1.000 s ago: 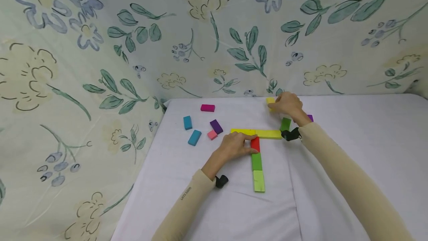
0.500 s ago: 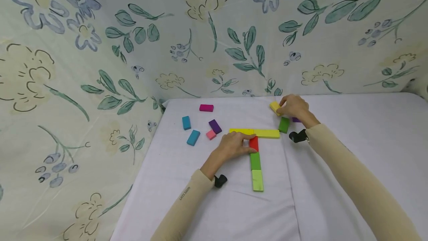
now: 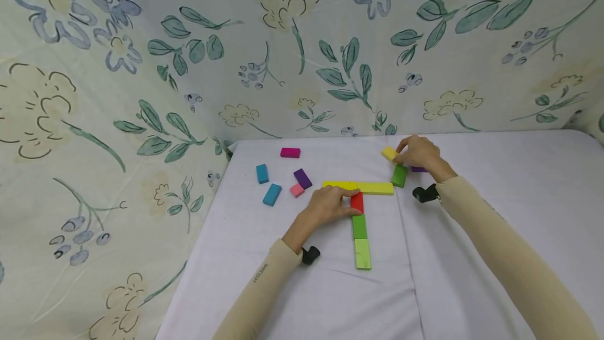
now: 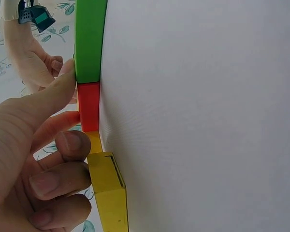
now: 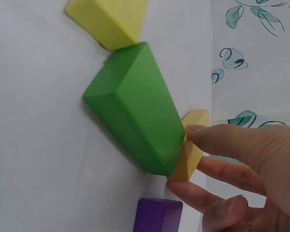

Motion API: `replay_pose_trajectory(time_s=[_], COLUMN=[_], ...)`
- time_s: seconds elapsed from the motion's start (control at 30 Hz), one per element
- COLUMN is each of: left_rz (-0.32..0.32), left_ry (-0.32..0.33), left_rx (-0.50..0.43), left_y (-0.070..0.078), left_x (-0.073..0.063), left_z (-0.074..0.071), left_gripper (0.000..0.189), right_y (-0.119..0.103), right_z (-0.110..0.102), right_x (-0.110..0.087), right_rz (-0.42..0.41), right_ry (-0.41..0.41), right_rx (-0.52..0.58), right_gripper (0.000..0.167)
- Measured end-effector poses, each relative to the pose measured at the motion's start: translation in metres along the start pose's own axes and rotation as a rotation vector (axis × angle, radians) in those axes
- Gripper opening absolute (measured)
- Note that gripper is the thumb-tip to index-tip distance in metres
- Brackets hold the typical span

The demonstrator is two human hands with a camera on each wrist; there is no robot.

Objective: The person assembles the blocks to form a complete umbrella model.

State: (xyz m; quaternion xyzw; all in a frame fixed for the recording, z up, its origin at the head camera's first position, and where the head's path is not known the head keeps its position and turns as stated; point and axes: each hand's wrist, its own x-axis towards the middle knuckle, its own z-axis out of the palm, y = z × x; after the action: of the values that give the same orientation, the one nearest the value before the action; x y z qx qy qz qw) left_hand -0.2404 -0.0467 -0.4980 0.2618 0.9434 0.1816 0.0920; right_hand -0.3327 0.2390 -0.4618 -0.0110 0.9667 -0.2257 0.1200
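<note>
A pale floral cloth [image 3: 288,96] hangs behind a white-covered table [image 3: 340,303], where coloured blocks form a T; directions here run on a clock centred on the T's red block [image 3: 357,203], 12 being away from the person. The stem green block [image 3: 359,227] and then the lime block [image 3: 363,254] follow it end to end towards 6 o'clock, while the left yellow block [image 3: 341,185] and the right yellow block [image 3: 375,188] make the crossbar, at about 11 and 2. Of the two hands, the left hand [image 3: 325,206] is relaxed, its thumb and forefinger touching around the red block without gripping. The right hand [image 3: 421,151] pinches the small yellow block [image 3: 389,153] between thumb and fingers at 1 o'clock, close by the far end of the loose green block [image 3: 399,176]; whether these two touch is unclear. That green block leans away at 2, its near corner meeting the crossbar. Just beyond it, also towards 2, a purple block [image 3: 418,169] is partly hidden by the right hand. A magenta block [image 3: 290,152] lies at 10.
</note>
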Motion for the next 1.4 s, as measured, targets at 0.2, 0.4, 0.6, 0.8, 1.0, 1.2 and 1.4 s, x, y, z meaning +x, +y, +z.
replay_pose_trajectory(time_s=[0.2, 0.4, 0.6, 0.8, 1.0, 1.2, 1.4], left_rz=[0.004, 0.001, 0.006, 0.0, 0.005, 0.012, -0.012], left_ry=[0.004, -0.001, -0.004, -0.008, -0.008, -0.016, -0.008], left_rx=[-0.002, -0.005, -0.004, -0.011, -0.016, -0.019, -0.017], left_y=[0.0, 0.0, 0.001, 0.0, 0.0, 0.003, 0.002], left_x=[0.0, 0.0, 0.001, 0.0, 0.001, 0.002, 0.0], left_z=[0.0, -0.001, -0.001, -0.001, 0.0, 0.0, -0.001], left_gripper=[0.065, 0.065, 0.065, 0.065, 0.066, 0.065, 0.064], right_y=[0.001, 0.003, 0.005, 0.005, 0.013, 0.037, 0.057], right_z=[0.0, -0.001, -0.002, -0.002, -0.011, -0.026, -0.026], right_x=[-0.002, -0.002, -0.002, -0.003, -0.008, -0.024, -0.034], right_rz=[0.007, 0.002, -0.008, -0.011, -0.009, -0.057, -0.126], right_ry=[-0.006, -0.025, -0.035, -0.046, -0.007, -0.061, -0.108], right_rx=[0.002, -0.01, -0.013, -0.016, 0.013, -0.016, -0.056], right_gripper=[0.045, 0.046, 0.046, 0.046, 0.047, 0.051, 0.045])
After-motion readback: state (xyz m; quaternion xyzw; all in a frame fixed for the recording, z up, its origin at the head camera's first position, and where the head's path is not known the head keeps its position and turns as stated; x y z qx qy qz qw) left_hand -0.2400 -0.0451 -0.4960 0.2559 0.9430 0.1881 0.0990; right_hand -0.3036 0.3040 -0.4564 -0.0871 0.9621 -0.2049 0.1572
